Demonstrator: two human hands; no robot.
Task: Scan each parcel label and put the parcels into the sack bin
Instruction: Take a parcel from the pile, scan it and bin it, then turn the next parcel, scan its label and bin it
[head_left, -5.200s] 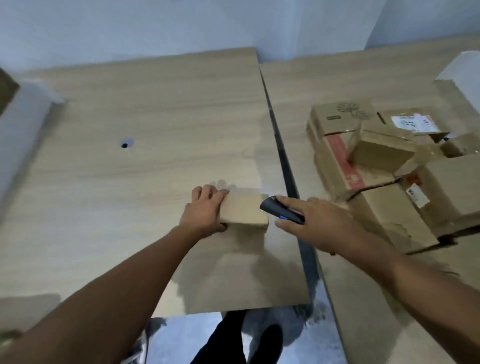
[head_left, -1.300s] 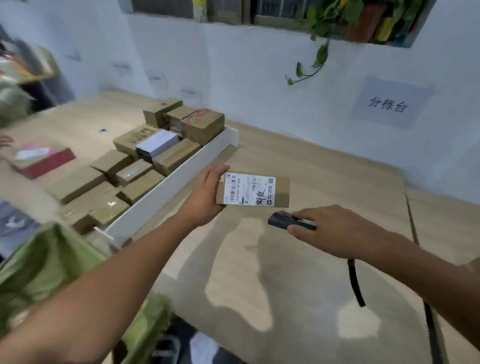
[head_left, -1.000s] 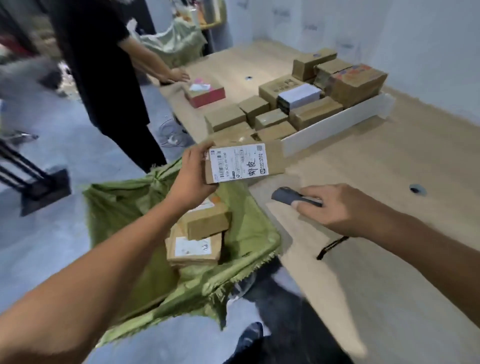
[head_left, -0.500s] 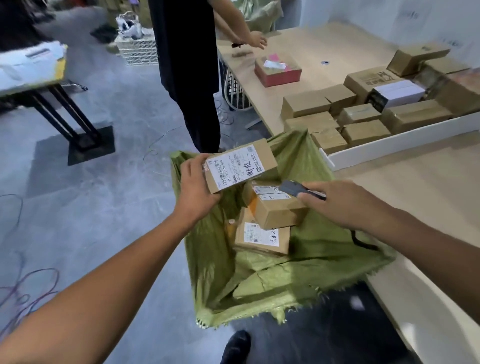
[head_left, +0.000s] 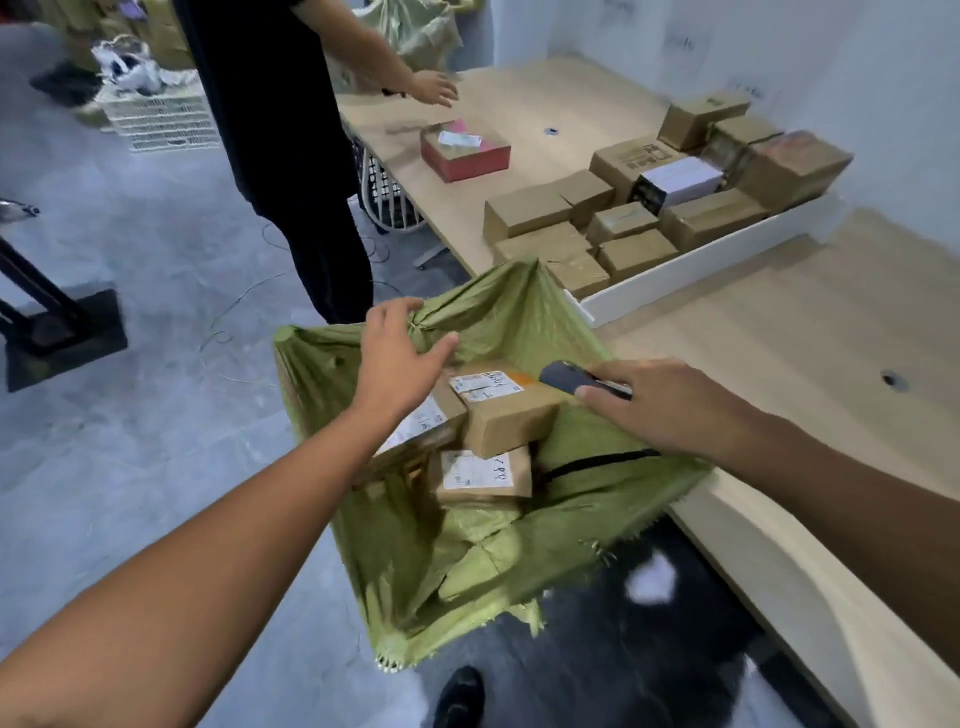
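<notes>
So our left hand (head_left: 400, 358) is hanging over the green sack (head_left: 415, 545) with fingers spread and nothing in it, thumb right by the sack's bunched rim. The parcel (head_left: 415, 431) lies inside, label up, leaning against two other boxes (head_left: 506, 415) down there. Our right hand (head_left: 660, 405) has its fingers wrapped around the dark scanner (head_left: 566, 376), strap (head_left: 597, 462) dangling, held just above the sack next to the table (head_left: 805, 338).
</notes>
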